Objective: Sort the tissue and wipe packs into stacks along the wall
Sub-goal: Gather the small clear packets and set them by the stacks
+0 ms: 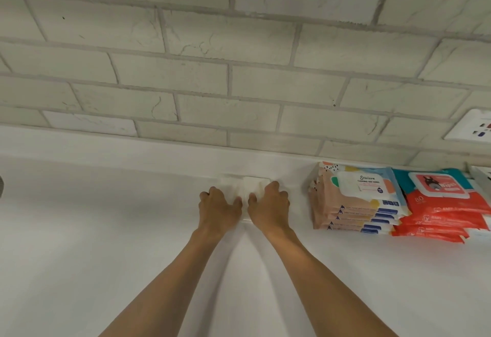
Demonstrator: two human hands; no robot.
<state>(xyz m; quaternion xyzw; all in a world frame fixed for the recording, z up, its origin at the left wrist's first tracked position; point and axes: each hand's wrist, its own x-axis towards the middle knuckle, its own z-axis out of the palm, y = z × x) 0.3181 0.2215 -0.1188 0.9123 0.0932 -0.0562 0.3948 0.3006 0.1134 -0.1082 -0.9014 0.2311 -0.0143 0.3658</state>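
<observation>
Grip of left hand (219, 210) and right hand (268, 207) hides most of white pack (249, 185).

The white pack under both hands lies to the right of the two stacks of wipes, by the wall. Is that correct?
No. The head view shows the white pack under the left hand and the right hand to the left of the peach stack and the red stack, by the wall.

Bright, soft, overexposed whites, wide-angle distortion
</observation>
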